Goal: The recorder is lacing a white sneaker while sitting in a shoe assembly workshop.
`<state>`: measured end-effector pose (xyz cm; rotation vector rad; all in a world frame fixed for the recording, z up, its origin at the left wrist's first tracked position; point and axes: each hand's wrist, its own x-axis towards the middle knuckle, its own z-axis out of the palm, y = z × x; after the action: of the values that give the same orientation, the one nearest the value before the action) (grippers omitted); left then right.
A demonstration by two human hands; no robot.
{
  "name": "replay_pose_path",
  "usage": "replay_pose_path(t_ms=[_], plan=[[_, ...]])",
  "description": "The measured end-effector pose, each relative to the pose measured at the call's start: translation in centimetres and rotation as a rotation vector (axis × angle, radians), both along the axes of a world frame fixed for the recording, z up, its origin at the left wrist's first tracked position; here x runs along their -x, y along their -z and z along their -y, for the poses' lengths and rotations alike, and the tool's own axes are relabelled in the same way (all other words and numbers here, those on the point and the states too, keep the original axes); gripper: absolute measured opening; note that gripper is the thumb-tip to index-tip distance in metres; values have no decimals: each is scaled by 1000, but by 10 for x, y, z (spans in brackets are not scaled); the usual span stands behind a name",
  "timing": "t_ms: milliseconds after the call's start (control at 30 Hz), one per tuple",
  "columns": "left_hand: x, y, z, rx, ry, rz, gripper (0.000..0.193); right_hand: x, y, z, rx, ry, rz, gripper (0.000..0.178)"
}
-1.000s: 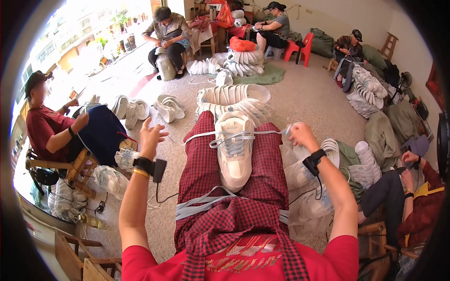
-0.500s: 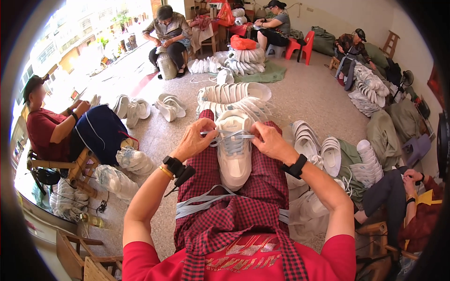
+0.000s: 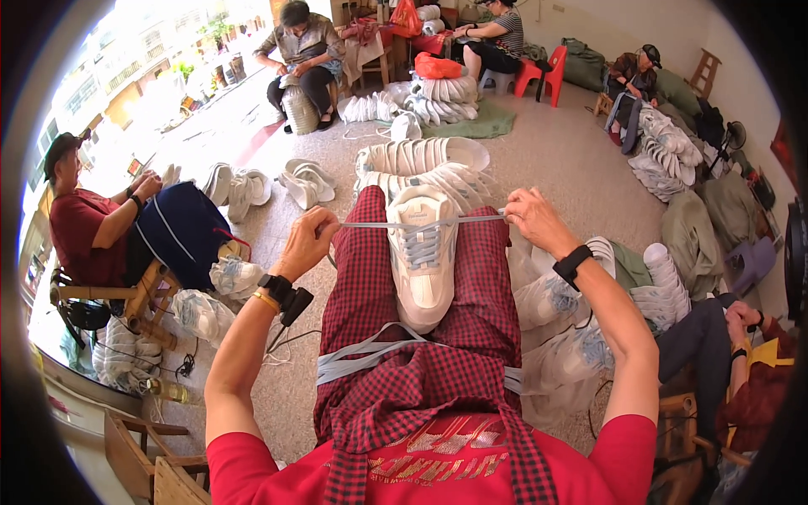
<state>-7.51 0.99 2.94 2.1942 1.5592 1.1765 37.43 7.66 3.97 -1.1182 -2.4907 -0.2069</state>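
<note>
A white sneaker (image 3: 423,284) rests between my thighs on a red-and-black checked apron (image 3: 362,286), toe toward me. Its light blue-grey shoelace (image 3: 481,220) is threaded through the eyelets and crossed over the tongue. Both lace ends are stretched taut sideways. My left hand (image 3: 310,238) pinches one end, out past my left knee. The other end is pinched in my right hand (image 3: 537,220), beside my right knee. More light blue laces (image 3: 362,362) lie across my lap at the waist.
Stacked white shoe uppers (image 3: 421,156) lie on the floor just ahead. Bagged white shoes (image 3: 572,353) are at my right, with others (image 3: 202,311) at my left. Several people sit around the room, one in dark red (image 3: 88,219) at left. A red chair (image 3: 551,76) stands far back.
My hands have moved apart, left and right, pulling the lace ends from loose loops over the tongue into a straight, tight line.
</note>
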Motion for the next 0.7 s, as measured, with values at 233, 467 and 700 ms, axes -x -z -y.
replay_pose_path(t_ms=[233,467,700], plan=[[-1,0,9,-157,118,-227,24,72,-6,28,42,-139,-237,35],[8,-2,5,-321,94,-428,10,73,13,22,81,-288,-378,20],[80,-17,26,-352,-62,-612,19,-17,-22,3,-120,-244,-72,19]])
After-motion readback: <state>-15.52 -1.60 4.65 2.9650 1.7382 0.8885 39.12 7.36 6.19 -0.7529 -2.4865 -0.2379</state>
